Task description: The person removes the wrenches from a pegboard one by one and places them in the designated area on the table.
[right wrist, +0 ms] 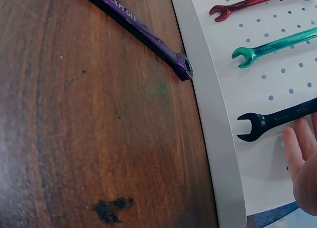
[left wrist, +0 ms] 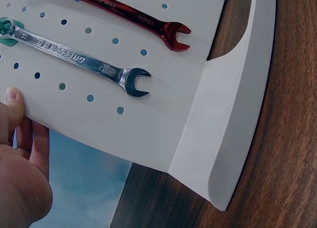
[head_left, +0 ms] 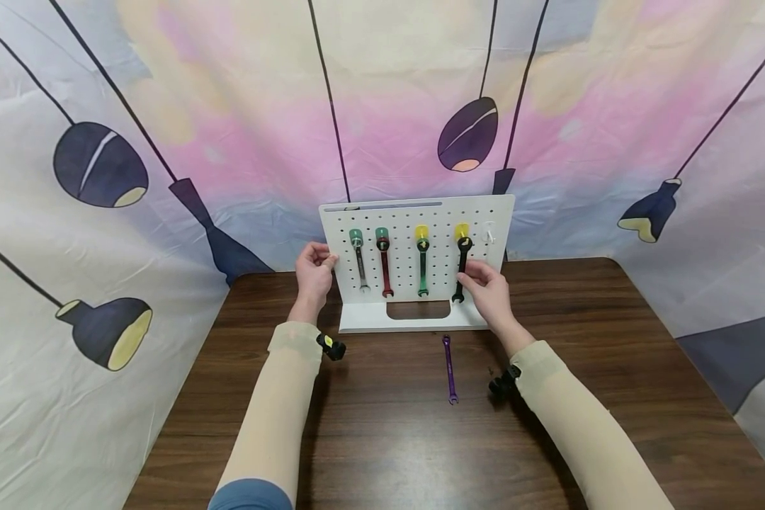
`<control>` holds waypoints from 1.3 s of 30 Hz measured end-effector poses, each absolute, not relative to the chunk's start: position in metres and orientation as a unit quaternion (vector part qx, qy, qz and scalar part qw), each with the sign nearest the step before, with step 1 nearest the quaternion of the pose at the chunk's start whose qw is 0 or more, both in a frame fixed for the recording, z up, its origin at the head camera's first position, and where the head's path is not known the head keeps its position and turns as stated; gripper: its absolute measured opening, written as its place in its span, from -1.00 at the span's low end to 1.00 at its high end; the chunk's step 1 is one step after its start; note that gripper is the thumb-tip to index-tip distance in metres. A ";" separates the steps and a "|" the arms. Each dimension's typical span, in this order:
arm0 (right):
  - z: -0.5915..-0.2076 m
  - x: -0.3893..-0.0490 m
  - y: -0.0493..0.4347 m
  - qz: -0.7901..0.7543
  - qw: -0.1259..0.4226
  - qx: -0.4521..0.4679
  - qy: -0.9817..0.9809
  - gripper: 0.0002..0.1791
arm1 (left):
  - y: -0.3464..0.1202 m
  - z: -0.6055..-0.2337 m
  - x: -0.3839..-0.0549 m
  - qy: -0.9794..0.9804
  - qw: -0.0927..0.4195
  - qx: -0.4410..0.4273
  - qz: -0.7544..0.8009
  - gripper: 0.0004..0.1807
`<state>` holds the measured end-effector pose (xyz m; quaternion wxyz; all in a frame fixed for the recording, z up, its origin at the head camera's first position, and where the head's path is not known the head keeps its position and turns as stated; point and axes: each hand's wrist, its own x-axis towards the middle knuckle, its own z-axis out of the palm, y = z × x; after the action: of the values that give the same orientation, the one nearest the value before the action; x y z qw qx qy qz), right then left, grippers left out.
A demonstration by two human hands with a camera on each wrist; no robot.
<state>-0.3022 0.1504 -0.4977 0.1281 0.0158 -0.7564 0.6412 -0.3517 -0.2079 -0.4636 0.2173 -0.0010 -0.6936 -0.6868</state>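
Observation:
A white pegboard [head_left: 401, 269] stands upright on the table. My left hand [head_left: 314, 273] pinches its left edge, thumb [left wrist: 15, 105] in front and fingers behind. Silver [head_left: 360, 265], red [head_left: 385, 273] and green [head_left: 423, 269] wrenches hang by their ring ends from hooks on the board. At the right, a black wrench [head_left: 462, 262] hangs at a yellow hook [head_left: 462, 230]. My right hand [head_left: 491, 292] is beside its shaft, with fairly straight fingers [right wrist: 293, 151] at the wrench; whether they press it cannot be told. A purple wrench [head_left: 450, 370] lies before the board.
A bare clear hook [head_left: 489, 232] sits at the board's right end. The base has a cut-out slot [head_left: 418, 310]. Brown wooden table [head_left: 382, 439] surrounds the board, with a printed cloth [head_left: 395, 92] behind it. A dark stain [right wrist: 113, 209] marks the table near my right wrist.

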 end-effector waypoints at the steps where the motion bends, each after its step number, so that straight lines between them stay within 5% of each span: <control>1: -0.498 -0.302 0.150 0.640 0.127 0.015 -0.758 -0.58 | -0.208 -0.464 -0.352 -0.694 0.217 -0.001 -0.686 -0.78; 39: -0.495 -0.289 0.154 0.655 0.076 0.007 -0.751 -0.57 | -0.207 -0.461 -0.349 -0.708 0.198 0.009 -0.677 -0.84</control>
<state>-0.2887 0.1541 -0.4948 0.0763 0.0068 -0.7515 0.6553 -0.3489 -0.2068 -0.4612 0.1980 0.0094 -0.7085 -0.6773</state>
